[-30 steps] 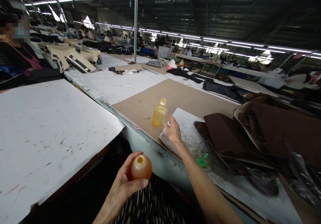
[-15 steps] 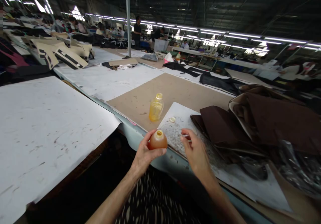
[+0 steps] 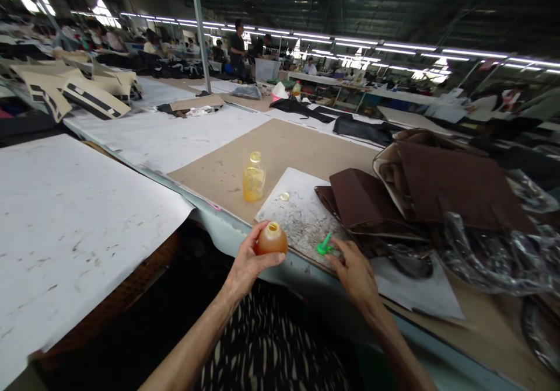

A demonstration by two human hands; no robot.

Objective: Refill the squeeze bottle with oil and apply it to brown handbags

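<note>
My left hand [image 3: 247,259] is wrapped round a small rounded bottle [image 3: 272,240] of amber liquid, its neck uncapped and tilted slightly toward me. The bottle is over the table's front edge. To the right, my right hand [image 3: 353,268] has its thumb and fingers apart beside a green nozzle cap [image 3: 324,246], which seems to rest on the stained white sheet [image 3: 301,219] with its spout up. Behind the held bottle, a clear bottle [image 3: 254,178] partly filled with yellow liquid stands uncapped on the brown board. A small pale round cap [image 3: 284,196] lies on the white sheet.
Dark brown bags [image 3: 455,181] with clear plastic wrap [image 3: 476,257] are piled at the right. Brown board [image 3: 210,172] covers the table behind the bottles. Another white-topped table [image 3: 87,227] stands left, across a gap. A metal post [image 3: 200,35] rises further back, with people beyond.
The green nozzle cap has come into view beside my right hand, whose fingers have spread and moved right and down. My left hand keeps hold of the amber bottle. The view has turned slightly right.
</note>
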